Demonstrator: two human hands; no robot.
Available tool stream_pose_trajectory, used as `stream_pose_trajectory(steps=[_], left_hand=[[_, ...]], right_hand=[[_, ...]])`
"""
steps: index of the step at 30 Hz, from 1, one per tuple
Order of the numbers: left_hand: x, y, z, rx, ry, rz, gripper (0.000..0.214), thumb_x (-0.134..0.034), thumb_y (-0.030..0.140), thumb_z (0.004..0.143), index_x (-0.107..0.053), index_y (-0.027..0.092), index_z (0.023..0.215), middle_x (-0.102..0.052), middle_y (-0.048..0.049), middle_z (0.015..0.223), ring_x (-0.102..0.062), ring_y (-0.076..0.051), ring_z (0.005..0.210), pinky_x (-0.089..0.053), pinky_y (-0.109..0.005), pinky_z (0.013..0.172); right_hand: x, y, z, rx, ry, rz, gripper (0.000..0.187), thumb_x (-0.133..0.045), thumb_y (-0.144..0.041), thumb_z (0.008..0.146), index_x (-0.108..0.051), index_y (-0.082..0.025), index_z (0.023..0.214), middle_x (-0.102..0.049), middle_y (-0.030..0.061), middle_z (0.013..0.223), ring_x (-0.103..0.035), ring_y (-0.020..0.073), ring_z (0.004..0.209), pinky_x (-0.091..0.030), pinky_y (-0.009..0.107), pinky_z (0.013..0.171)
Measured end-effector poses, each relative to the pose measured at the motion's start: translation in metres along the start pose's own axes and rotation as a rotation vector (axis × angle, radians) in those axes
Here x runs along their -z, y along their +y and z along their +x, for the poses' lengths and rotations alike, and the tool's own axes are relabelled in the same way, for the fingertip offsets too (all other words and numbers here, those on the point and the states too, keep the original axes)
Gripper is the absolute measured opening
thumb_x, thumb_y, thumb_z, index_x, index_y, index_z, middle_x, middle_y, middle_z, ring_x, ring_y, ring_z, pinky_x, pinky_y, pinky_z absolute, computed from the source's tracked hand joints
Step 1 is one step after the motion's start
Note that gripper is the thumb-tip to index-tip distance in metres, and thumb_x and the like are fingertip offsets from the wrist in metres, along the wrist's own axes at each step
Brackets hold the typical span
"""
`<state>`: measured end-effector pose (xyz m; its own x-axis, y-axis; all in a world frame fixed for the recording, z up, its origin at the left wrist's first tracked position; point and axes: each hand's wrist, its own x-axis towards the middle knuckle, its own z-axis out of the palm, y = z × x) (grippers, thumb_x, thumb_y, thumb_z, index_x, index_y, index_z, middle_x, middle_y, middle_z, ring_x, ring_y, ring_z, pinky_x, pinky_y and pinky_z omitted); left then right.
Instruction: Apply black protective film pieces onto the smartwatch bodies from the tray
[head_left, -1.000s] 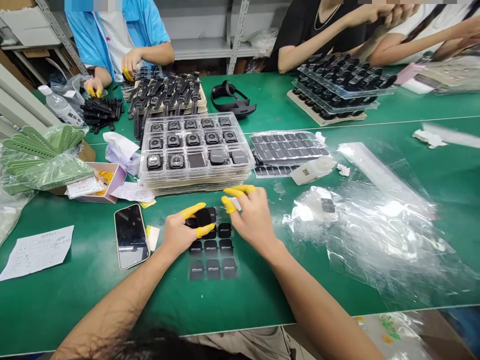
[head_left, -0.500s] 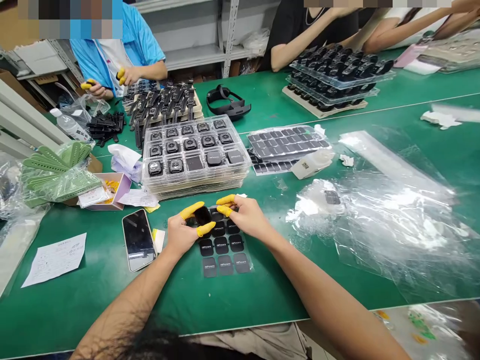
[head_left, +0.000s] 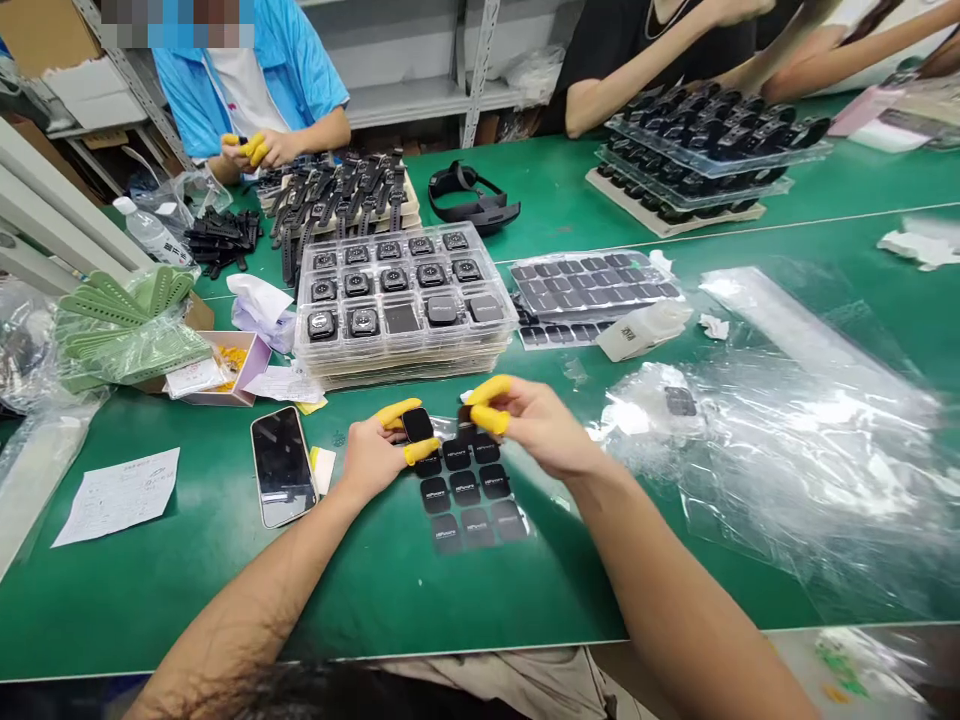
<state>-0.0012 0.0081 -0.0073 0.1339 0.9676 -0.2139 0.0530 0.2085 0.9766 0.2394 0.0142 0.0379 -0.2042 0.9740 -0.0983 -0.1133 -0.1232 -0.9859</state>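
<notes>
My left hand [head_left: 382, 445], with yellow finger cots, is closed on a black square watch body [head_left: 418, 426] by its edges, dark face up. The watch is at the upper left corner of a clear sheet of black square film stickers [head_left: 465, 488] printed with white lettering. My right hand [head_left: 536, 425], also in yellow finger cots, pinches a dark square film sticker [head_left: 466, 416] at the top of that sheet. Whether the sticker is fully off the sheet I cannot tell. Just beyond my hands stands a clear compartment tray [head_left: 405, 345] of watch bodies, stacked on others.
A phone [head_left: 281, 468] and a paper slip [head_left: 120, 497] lie left. Green straps [head_left: 127, 330] sit beside a small box [head_left: 251, 370]. Further sticker sheets [head_left: 600, 285], a white bottle [head_left: 645, 330] and clear plastic film [head_left: 810, 440] lie right. Co-workers sit opposite, behind trays of watches [head_left: 690, 160].
My right hand has lifted and moved slightly right from the sheet's top, now with a dark sticker raised in its fingers. My left hand still holds the watch body. The view has shifted slightly.
</notes>
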Motion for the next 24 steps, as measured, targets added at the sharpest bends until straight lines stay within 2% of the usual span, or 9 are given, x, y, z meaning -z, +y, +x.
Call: stream_pose_trajectory(steps=[3, 6, 14, 24], left_hand=[[-0.001, -0.001, -0.003, -0.074, -0.054, 0.12, 0.065, -0.1, 0.024, 0.061, -0.085, 0.019, 0.124, -0.089, -0.0059, 0.113, -0.085, -0.031, 0.109, -0.069, -0.043, 0.106], [-0.001, -0.002, -0.005, -0.11, -0.081, 0.217, 0.064, -0.094, 0.021, 0.067, -0.083, 0.021, 0.131, -0.089, -0.004, 0.113, -0.086, -0.028, 0.104, -0.07, -0.04, 0.102], [-0.001, -0.001, -0.007, -0.192, -0.138, 0.397, 0.062, -0.093, 0.025, 0.073, -0.082, 0.021, 0.134, -0.09, -0.0026, 0.104, -0.086, -0.024, 0.093, -0.071, -0.034, 0.092], [-0.001, 0.004, -0.007, -0.218, -0.151, 0.474, 0.062, -0.094, 0.025, 0.074, -0.082, 0.024, 0.134, -0.09, 0.0001, 0.102, -0.086, -0.021, 0.088, -0.071, -0.031, 0.089]], right_hand=[[-0.023, 0.008, -0.001, -0.145, -0.004, -0.035, 0.042, -0.102, -0.045, 0.064, -0.079, -0.024, 0.093, -0.075, 0.002, 0.086, -0.07, 0.0191, 0.081, -0.061, 0.038, 0.079], [-0.036, 0.018, 0.002, -0.234, 0.025, -0.013, 0.04, -0.103, -0.043, 0.058, -0.078, -0.024, 0.082, -0.078, 0.0029, 0.087, -0.074, 0.021, 0.085, -0.063, 0.039, 0.086], [-0.033, 0.024, 0.004, -0.314, 0.069, -0.003, 0.05, -0.108, -0.047, 0.046, -0.078, -0.023, 0.078, -0.078, 0.0012, 0.08, -0.072, 0.0189, 0.077, -0.063, 0.035, 0.077], [-0.036, 0.023, 0.004, -0.326, 0.092, 0.008, 0.057, -0.109, -0.054, 0.042, -0.076, -0.022, 0.075, -0.076, 0.0024, 0.076, -0.07, 0.0194, 0.072, -0.061, 0.035, 0.072]])
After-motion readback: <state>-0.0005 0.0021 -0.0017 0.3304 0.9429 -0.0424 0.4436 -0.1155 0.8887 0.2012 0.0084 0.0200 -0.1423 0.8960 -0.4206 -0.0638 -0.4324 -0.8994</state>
